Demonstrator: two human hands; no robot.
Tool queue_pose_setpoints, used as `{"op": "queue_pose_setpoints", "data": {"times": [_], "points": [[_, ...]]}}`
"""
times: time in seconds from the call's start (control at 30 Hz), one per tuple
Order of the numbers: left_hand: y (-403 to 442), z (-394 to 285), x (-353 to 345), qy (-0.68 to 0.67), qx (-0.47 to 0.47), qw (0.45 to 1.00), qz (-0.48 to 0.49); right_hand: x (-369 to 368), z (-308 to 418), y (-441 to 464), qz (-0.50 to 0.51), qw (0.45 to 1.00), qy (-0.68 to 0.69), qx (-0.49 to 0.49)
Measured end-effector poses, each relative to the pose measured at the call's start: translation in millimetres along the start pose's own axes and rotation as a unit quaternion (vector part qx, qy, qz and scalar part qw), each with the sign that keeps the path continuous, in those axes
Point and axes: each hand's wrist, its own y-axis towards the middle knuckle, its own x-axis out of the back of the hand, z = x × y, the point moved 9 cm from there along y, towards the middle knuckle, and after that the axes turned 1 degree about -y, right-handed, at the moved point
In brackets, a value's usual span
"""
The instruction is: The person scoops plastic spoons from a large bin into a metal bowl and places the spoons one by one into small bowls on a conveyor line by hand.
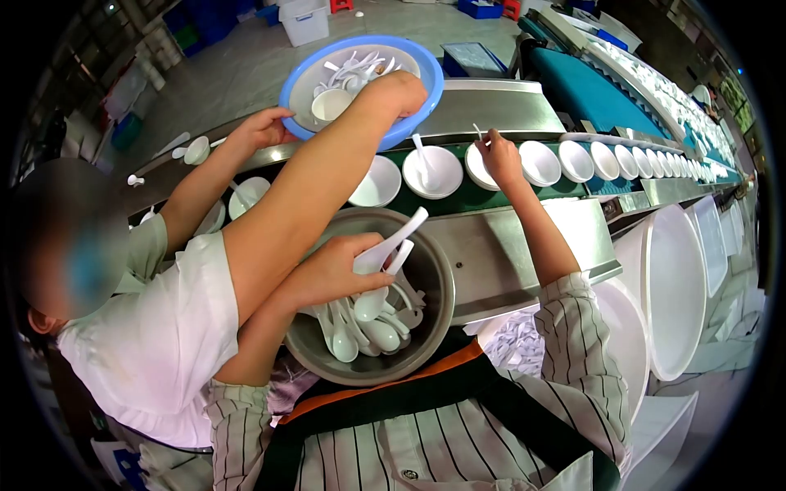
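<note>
My left hand (340, 270) is closed around white ceramic spoons (391, 241), their handles pointing up to the right. It hovers over a grey basin (444, 282) in front of my body, where several more white spoons (379, 334) lie in a heap. Farther right, my right hand (499, 158) pinches a spoon handle (477, 128) above a white bowl (475, 168) on the green belt. The lower part of that spoon is hidden. To the left of that bowl, another bowl (442, 182) has a white spoon (422, 155) leaning in it.
A co-worker's arm (315, 188) crosses over my left forearm, with both of that person's hands at a blue-rimmed basin (430, 69) of white spoons. White bowls (576, 161) line the belt to the right. A metal ledge (491, 262) and large white tubs (679, 286) stand nearby.
</note>
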Motion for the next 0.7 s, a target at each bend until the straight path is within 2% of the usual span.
{"op": "queue_pose_setpoints", "data": {"times": [0.03, 0.07, 0.1, 0.13, 0.17, 0.2, 0.23, 0.27, 0.33, 0.47, 0.53, 0.6, 0.67, 0.7], "points": [[1, 0, 1, -0.020, 0.027, 0.999, 0.004, -6, -4, -1, 0.031, 0.999, -0.023, -0.001], [2, -2, 1, -0.038, 0.053, 0.998, 0.004, -3, -3, -6, 0.015, 1.000, -0.016, 0.023], [7, -5, 2, -0.036, -0.017, 0.999, -0.020, 4, 7, -9, 0.014, 0.999, 0.002, 0.032], [11, 1, -2, -0.052, -0.017, 0.998, -0.017, 14, 24, -13, 0.014, 0.999, 0.019, 0.042], [15, 7, -5, -0.070, -0.017, 0.997, -0.013, 29, 49, -19, 0.039, 0.987, 0.145, 0.060], [17, 7, -9, -0.088, -0.015, 0.996, -0.007, 31, 72, -27, 0.133, 0.944, 0.297, 0.060], [19, 5, -9, -0.068, -0.009, 0.998, -0.012, 40, 108, -46, 0.273, 0.862, 0.426, 0.044], [20, 6, -10, -0.067, -0.006, 0.998, -0.014, 53, 144, -69, 0.385, 0.792, 0.469, 0.073], [22, 9, -10, -0.068, -0.006, 0.998, -0.016, 65, 180, -108, 0.498, 0.698, 0.499, 0.123], [20, 5, -7, -0.079, -0.032, 0.996, -0.032, 64, 179, -108, 0.445, 0.711, 0.538, 0.084], [16, 15, -12, -0.141, -0.009, 0.990, -0.028, 65, 164, -96, 0.392, 0.729, 0.560, 0.048], [15, 21, -14, -0.175, 0.011, 0.984, -0.013, 74, 132, -69, 0.304, 0.774, 0.556, 0.009], [13, 21, -15, -0.177, 0.030, 0.984, 0.010, 85, 83, -31, 0.161, 0.858, 0.487, 0.027], [13, 22, -14, -0.169, 0.027, 0.985, 0.013, 87, 65, -18, 0.143, 0.925, 0.353, 0.018]]}}
